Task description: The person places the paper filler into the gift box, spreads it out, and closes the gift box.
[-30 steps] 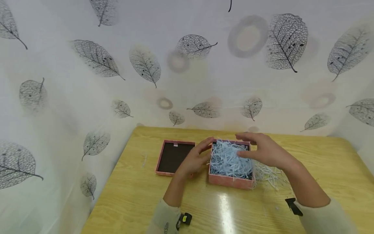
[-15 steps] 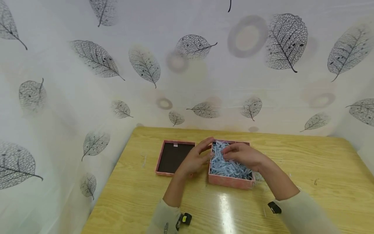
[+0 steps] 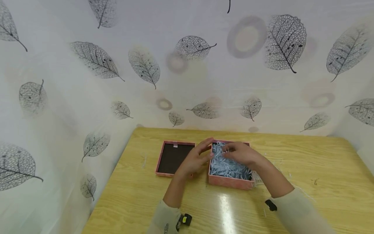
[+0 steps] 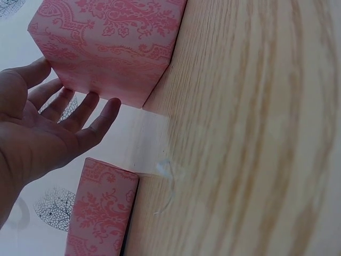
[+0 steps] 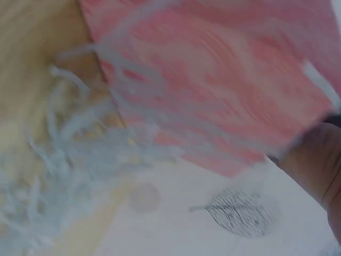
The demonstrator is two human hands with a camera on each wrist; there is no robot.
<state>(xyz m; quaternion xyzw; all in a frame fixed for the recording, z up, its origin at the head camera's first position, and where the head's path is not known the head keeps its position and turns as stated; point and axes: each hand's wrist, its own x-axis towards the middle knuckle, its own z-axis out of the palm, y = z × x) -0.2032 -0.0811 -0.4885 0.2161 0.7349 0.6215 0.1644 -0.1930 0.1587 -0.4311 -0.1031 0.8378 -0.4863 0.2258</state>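
Observation:
A pink patterned box (image 3: 229, 182) filled with pale blue shredded paper (image 3: 226, 167) stands on the table. My left hand (image 3: 194, 162) rests its fingertips against the box's left side; in the left wrist view the fingers (image 4: 85, 112) are loosely spread along the box wall (image 4: 106, 58). My right hand (image 3: 241, 154) reaches over the right side into the box, with loosely bent fingers on the shredded paper and a gap between thumb and forefinger. In the right wrist view only part of that hand (image 5: 314, 165) shows at the box edge; its fingertips are hidden.
To the left of the box lies its lid (image 3: 175, 158), dark inside up. Loose paper shreds (image 5: 69, 165) lie outside the box on the right, partly hidden by my right arm in the head view. A leaf-patterned curtain (image 3: 204, 87) hangs behind the wooden table (image 3: 140, 195).
My right hand has moved left and down from above the box's right side onto the shredded paper. During the last half second it has barely shifted. The left hand has stayed in place.

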